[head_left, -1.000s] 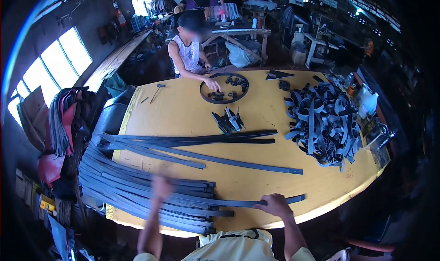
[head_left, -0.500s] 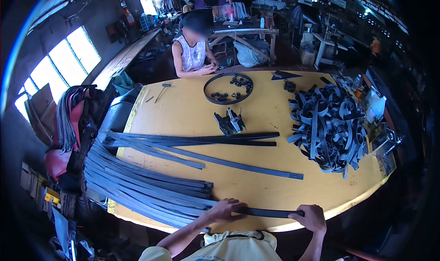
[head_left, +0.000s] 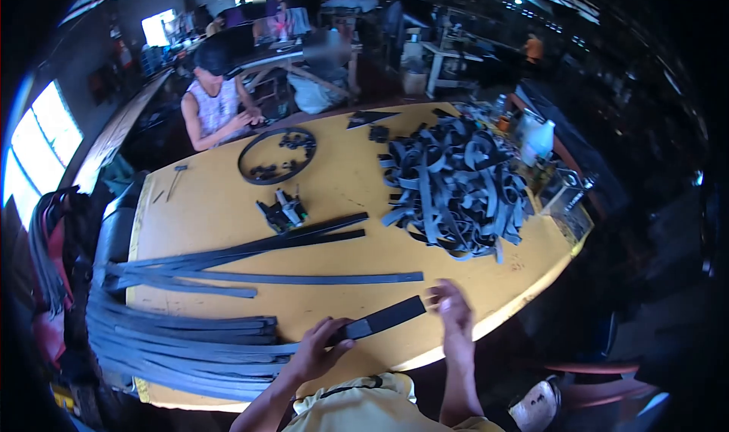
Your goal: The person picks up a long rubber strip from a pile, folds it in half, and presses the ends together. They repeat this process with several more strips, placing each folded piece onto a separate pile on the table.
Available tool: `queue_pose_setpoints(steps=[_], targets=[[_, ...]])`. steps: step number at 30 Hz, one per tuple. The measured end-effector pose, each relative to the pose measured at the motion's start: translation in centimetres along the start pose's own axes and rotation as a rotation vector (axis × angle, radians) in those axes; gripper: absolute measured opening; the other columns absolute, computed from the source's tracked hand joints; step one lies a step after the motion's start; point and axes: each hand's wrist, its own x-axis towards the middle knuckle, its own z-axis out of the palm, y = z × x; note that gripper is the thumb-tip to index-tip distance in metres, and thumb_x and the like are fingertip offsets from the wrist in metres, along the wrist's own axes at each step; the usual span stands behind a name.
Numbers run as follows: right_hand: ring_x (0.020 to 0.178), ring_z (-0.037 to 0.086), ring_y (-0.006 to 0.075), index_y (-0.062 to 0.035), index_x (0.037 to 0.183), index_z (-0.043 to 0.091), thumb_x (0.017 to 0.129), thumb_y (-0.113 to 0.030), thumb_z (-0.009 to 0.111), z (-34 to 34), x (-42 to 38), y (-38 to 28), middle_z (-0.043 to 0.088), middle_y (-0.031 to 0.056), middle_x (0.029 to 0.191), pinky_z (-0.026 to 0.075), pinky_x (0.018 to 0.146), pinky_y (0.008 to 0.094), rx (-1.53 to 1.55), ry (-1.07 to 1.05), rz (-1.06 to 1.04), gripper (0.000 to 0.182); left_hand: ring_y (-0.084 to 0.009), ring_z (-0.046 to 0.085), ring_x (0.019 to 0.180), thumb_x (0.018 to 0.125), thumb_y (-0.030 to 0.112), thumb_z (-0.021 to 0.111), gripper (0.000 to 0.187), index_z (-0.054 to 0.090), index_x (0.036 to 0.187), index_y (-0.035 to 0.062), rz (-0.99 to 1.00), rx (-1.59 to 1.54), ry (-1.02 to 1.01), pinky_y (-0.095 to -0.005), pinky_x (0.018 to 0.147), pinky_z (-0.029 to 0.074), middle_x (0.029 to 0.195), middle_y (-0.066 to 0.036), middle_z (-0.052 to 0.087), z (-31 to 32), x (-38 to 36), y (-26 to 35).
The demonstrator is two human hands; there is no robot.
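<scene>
Black strap [head_left: 391, 316], flat, is clamped between the thumb and fingers of my left hand [head_left: 321, 347], above the surface [head_left: 326, 193] and close to its near edge. Its free end points right and slightly away from me; a grey section shows beside my fingers. Whether it runs on beyond my palm, I cannot tell.

My right hand [head_left: 453, 310] is raised just beside that free end. Its fingers are bent and apart, clamped on nothing visible; contact with the strap cannot be confirmed.

Stock recorded on the surface: 1 layered bundle of straps [head_left: 182, 348] at the near left corner, overhanging the left edge. Beyond it, several loose straps [head_left: 304, 279] lie lengthwise, their ends fanned out. Toward the right edge sits 1 heaped pile of curled strips [head_left: 463, 189].

Toward the far edge lies 1 black hoop [head_left: 241, 166], with small black pieces [head_left: 292, 140] inside it. Nearer to me than the hoop stand dark tools [head_left: 282, 210], function not identifiable. A small hammer [head_left: 178, 174] lies near the far left corner. Across the far edge, 1 co-worker [head_left: 215, 105] in a sleeveless patterned top has both hands close together.
</scene>
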Motion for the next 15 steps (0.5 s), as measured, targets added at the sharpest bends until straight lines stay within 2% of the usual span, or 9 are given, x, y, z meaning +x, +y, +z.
queue_pose_setpoints(steps=[2, 4, 5, 8, 12, 14, 15], targets=[[0.095, 0.058, 0.0134, 0.0005, 0.126, 0.052, 0.091, -0.019, 0.064, 1.0, -1.1, 1.1, 0.062, 0.0065, 0.103, 0.048, 0.084, 0.0298, 0.267, -0.261, 0.224, 0.041, -0.0277, 0.058, 0.069, 0.084, 0.020, 0.071, 0.039, 0.057, 0.117, 0.0035, 0.007, 0.010, -0.015, -0.0345, 0.063, 0.049, 0.083, -0.014, 0.057, 0.1, 0.1, 0.3], [0.096, 0.060, 0.0121, -0.0006, 0.121, 0.057, 0.092, -0.017, 0.063, 3.1, -2.2, 0.9, 0.064, 0.0077, 0.107, 0.051, 0.081, 0.0285, 0.377, -0.342, 0.181, 0.034, -0.0278, 0.058, 0.069, 0.085, 0.020, 0.071, 0.039, 0.057, 0.117, 0.0033, 0.028, 0.011, -0.026, -0.0346, 0.063, 0.049, 0.083, -0.014, 0.057, 0.6, 0.0, 0.1], [0.096, 0.061, 0.0129, -0.0014, 0.112, 0.063, 0.093, -0.013, 0.061, 3.7, -2.5, 2.3, 0.064, 0.0091, 0.110, 0.053, 0.079, 0.0270, 0.340, -0.271, 0.072, 0.022, -0.0278, 0.058, 0.068, 0.085, 0.020, 0.071, 0.039, 0.057, 0.117, 0.0031, 0.037, 0.015, -0.026, -0.0346, 0.062, 0.048, 0.082, -0.014, 0.056, 0.6, 0.0, 0.0], [0.093, 0.064, 0.0138, -0.0016, 0.105, 0.066, 0.094, -0.009, 0.059, 4.3, -2.7, 2.2, 0.065, 0.0092, 0.107, 0.056, 0.077, 0.0274, 0.397, -0.269, 0.104, 0.015, -0.0278, 0.059, 0.069, 0.085, 0.021, 0.071, 0.041, 0.057, 0.118, 0.0030, 0.044, 0.008, -0.040, -0.0347, 0.063, 0.049, 0.083, -0.014, 0.057, 0.5, -0.2, 0.1], [0.089, 0.066, 0.0161, -0.0010, 0.108, 0.065, 0.095, -0.010, 0.057, 4.9, -3.1, 1.7, 0.067, 0.0089, 0.103, 0.057, 0.076, 0.0278, 0.474, -0.278, 0.213, 0.018, -0.0293, 0.060, 0.073, 0.087, 0.023, 0.068, 0.042, 0.055, 0.121, 0.0026, 0.063, -0.019, -0.072, -0.0357, 0.065, 0.049, 0.086, -0.016, 0.057, 0.4, -0.3, -0.3], [0.086, 0.068, 0.0164, 0.0001, 0.104, 0.066, 0.095, -0.007, 0.056, 5.5, -3.3, 0.9, 0.067, 0.0106, 0.101, 0.061, 0.071, 0.0295, 0.453, -0.270, 0.312, 0.016, -0.0331, 0.059, 0.082, 0.093, 0.030, 0.059, 0.044, 0.050, 0.125, 0.0005, 0.089, -0.046, -0.080, -0.0384, 0.072, 0.048, 0.092, -0.018, 0.056, 0.8, -0.4, -0.8], [0.086, 0.068, 0.0164, 0.0001, 0.104, 0.066, 0.095, -0.007, 0.056, 5.8, -3.4, 0.8, 0.067, 0.0106, 0.101, 0.061, 0.071, 0.0295, 0.454, -0.272, 0.313, 0.016, -0.0331, 0.059, 0.082, 0.093, 0.030, 0.059, 0.044, 0.050, 0.125, 0.0005, 0.088, -0.044, -0.079, -0.0384, 0.072, 0.048, 0.092, -0.018, 0.056, 0.9, -0.5, -1.1]])
